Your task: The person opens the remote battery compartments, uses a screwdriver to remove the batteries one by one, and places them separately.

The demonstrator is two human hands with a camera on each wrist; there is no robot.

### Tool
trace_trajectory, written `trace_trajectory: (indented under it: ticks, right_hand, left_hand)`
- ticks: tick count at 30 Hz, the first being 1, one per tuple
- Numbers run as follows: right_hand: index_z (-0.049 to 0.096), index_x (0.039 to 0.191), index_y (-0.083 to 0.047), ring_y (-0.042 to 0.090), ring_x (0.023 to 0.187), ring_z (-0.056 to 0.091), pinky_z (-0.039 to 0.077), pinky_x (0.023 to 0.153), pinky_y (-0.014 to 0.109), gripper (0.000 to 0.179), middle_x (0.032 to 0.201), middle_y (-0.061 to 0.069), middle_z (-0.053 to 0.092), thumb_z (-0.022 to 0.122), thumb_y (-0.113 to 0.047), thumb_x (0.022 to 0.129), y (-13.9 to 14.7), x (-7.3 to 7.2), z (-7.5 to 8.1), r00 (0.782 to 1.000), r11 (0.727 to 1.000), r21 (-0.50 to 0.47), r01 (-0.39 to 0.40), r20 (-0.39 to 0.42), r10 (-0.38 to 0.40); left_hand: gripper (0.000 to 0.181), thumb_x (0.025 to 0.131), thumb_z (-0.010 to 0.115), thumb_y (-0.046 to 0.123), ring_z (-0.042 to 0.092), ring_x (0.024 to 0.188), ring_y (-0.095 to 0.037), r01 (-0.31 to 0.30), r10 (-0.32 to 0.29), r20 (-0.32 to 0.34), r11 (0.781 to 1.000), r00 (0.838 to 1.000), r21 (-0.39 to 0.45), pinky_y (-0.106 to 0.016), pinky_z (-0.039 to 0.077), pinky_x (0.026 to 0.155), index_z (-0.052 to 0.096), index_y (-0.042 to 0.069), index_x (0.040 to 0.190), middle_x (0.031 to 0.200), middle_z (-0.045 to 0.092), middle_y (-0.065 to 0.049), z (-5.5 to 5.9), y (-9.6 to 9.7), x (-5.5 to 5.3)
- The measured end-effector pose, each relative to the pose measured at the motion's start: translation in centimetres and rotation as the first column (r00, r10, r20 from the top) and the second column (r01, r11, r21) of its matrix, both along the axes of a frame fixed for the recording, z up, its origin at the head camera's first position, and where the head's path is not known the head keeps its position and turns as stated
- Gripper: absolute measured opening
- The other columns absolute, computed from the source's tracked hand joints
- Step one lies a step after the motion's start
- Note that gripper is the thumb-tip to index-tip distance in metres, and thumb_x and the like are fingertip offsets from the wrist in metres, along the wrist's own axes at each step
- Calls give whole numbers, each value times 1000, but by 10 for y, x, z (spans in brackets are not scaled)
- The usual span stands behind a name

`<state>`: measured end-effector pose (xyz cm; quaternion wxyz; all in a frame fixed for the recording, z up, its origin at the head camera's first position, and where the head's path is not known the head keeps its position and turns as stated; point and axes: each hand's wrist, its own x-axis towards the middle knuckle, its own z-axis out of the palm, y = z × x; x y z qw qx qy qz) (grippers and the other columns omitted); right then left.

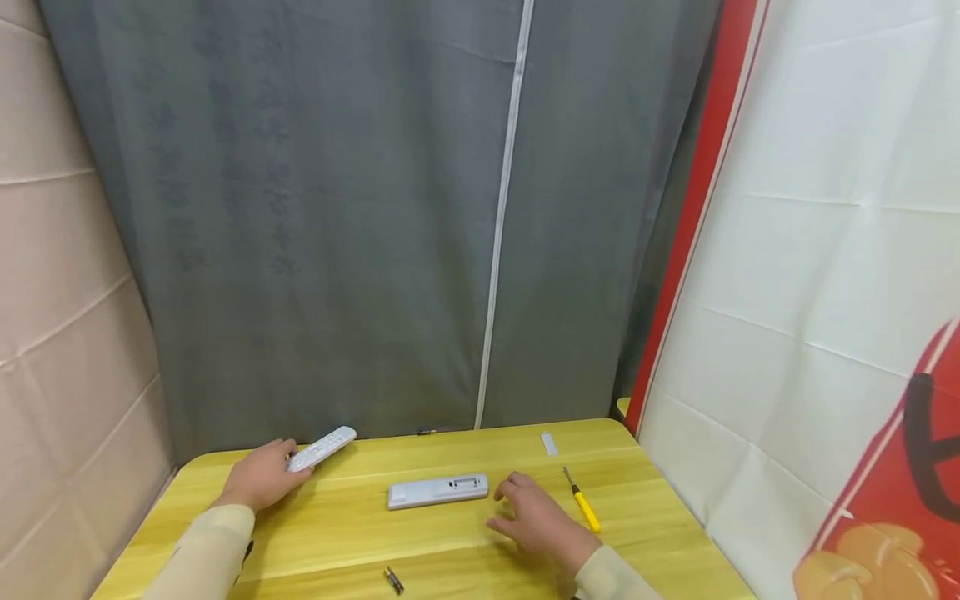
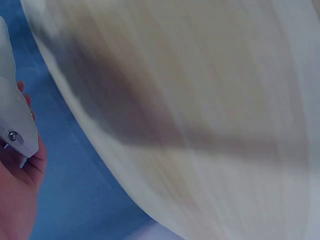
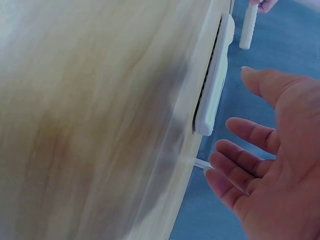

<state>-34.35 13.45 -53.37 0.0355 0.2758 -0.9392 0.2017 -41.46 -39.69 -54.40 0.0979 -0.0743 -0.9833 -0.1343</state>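
Note:
My left hand (image 1: 262, 477) grips a white remote control (image 1: 322, 448) by its near end, above the table's back left, with the buttons facing up. In the left wrist view the lower end of this remote (image 2: 17, 120) shows a small screw. A second remote (image 1: 437, 492) lies face down mid-table, its battery compartment uncovered at the right end. Just right of it my right hand (image 1: 536, 518) hovers with relaxed, slightly bent fingers and holds nothing. In the right wrist view the thumb and fingers (image 3: 240, 172) spread apart near the lying remote (image 3: 215, 80).
On the yellow wood-grain table (image 1: 322, 542), a yellow-handled screwdriver (image 1: 583, 502) lies right of my right hand. A small white cover (image 1: 549, 444) is behind it. One battery (image 1: 393, 581) lies near the front, and a small dark item (image 1: 427, 432) at the back edge by the grey curtain (image 1: 337, 250).

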Motion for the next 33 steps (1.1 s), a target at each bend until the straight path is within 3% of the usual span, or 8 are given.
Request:
trace_trajectory:
  ticks: [9,18,33]
  right_hand:
    - [73,120,-6,13,102,60,59,95,39,38,115,2,65,87,-34,98,-2,-7,4,998,1000,-2,-28,-55,28]
    - [73,120,-7,14,103,60,58,92,39,37,115,3,65,88,-32,98,-4,-10,10,998,1000,-5,-23,-51,23]
    - [72,116,-7,19,106,62,59,96,41,36,112,-3,62,90,-30,96,-10,-20,22,992,1000,4,-21,-125,22]
  left_hand:
    - [45,90,86,47,65,90,-22,88,-89,-120,996,989,-11,-52,57,76,74,11,115,106,71,-4,10,33,-1]
    - [36,89,89,43,58,83,-13,147,-148,-128,989,981,-18,-44,55,77,75,18,112,97,65,8,24,72,4]
    - [38,86,89,48,57,87,-10,275,-290,-187,956,939,-101,-39,55,77,75,23,111,98,62,14,47,142,16]
